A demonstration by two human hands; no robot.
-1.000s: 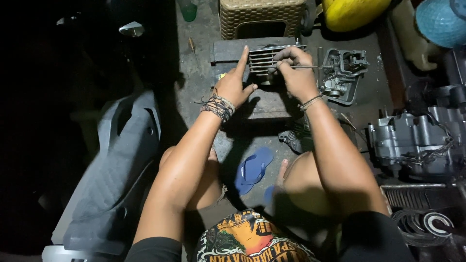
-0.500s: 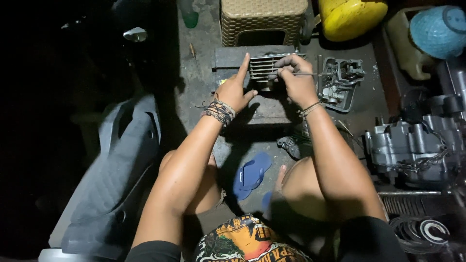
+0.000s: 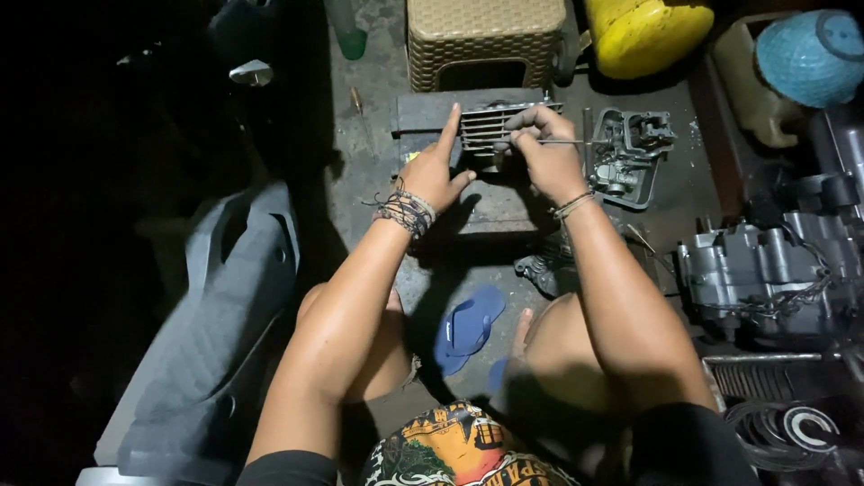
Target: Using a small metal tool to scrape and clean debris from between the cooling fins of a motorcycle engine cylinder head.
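Head view: T-handle wrench [image 3: 576, 141] shaft crosswise, left-right.

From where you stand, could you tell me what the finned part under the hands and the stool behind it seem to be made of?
The finned part, steadied by the left hand while the right hand works a thin tool, looks like dull grey cast metal: its cooling ribs catch faint glints. The stool appears to be tan plastic moulded in a basket-weave pattern, though real wicker cannot be excluded.

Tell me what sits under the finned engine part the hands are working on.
The finned engine part rests on a dark flat block on the concrete floor. The left hand and right hand cover its lower edge, so the contact itself is hidden.
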